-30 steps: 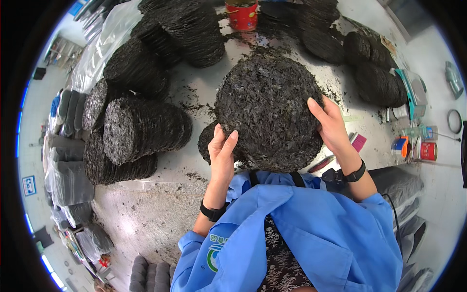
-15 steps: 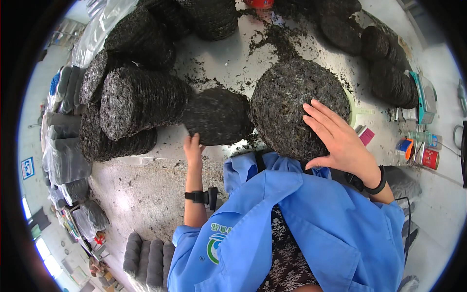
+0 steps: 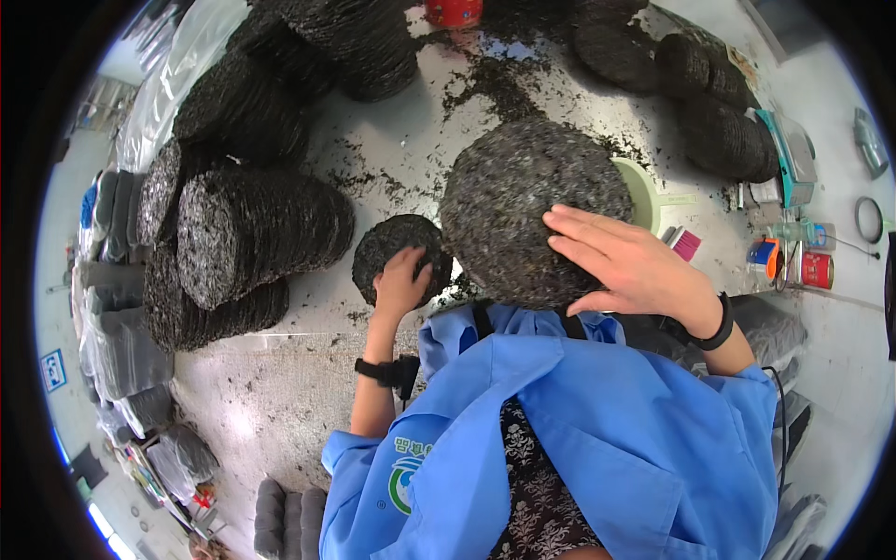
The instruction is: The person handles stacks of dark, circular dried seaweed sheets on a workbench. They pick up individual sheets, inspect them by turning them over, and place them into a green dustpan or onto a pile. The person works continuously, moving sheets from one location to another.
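Note:
A large round disc of dark dried seaweed (image 3: 509,201) lies on the table in front of me. My right hand (image 3: 621,266) rests flat on its right side, fingers stretched out and thumb spread. Under that disc's right edge shows a pale green round dish (image 3: 642,191) with a flat handle. To the left, a smaller round seaweed cake (image 3: 387,245) lies close beside the large disc. On top of it sits my left hand (image 3: 401,285), its fingers apart and slightly bent, pressing on the surface.
Thick stacks of round seaweed sheets (image 3: 266,224) stand at the left, with more stacks (image 3: 728,140) at the far right. Loose seaweed crumbs (image 3: 504,89) litter the table. A purple-bristled brush (image 3: 686,245), a red tin (image 3: 818,269) and a red container (image 3: 454,11) stand around.
My left hand has moved from the lower edge of a blurred dark seaweed piece up onto the small cake. My right hand stays on the large disc. The whole view has shifted slightly.

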Action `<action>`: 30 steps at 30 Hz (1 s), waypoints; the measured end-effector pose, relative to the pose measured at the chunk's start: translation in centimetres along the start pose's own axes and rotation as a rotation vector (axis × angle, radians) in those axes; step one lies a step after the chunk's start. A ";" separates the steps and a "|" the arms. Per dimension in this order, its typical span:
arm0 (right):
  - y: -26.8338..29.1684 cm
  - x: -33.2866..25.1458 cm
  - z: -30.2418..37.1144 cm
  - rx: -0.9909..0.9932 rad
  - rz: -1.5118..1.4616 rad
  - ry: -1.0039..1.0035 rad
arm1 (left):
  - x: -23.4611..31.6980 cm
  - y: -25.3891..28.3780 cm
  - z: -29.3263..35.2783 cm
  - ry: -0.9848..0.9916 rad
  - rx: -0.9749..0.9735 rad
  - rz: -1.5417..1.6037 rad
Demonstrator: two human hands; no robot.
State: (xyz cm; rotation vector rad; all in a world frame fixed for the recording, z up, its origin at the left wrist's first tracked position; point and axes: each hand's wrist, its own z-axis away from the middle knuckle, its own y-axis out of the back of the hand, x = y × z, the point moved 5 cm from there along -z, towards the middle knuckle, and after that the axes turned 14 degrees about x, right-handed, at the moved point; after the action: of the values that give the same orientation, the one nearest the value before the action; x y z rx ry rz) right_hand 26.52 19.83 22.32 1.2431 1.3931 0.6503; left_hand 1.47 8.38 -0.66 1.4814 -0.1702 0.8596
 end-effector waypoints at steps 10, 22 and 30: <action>5.8 1.4 1.7 0.892 0.167 -0.259 | 15.0 8.3 -0.1 -0.254 0.340 0.804; -3.0 9.7 3.1 0.853 -1.030 -1.123 | 14.3 7.0 -0.1 0.153 0.206 1.396; -1.2 7.7 2.5 0.724 -0.920 -1.134 | 14.2 7.2 0.3 0.217 0.250 1.596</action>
State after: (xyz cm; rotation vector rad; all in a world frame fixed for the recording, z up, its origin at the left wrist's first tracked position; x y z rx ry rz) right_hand 29.72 25.97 17.88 1.0019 0.9893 -1.1355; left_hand 7.30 12.77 13.55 1.2631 -1.2071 2.3368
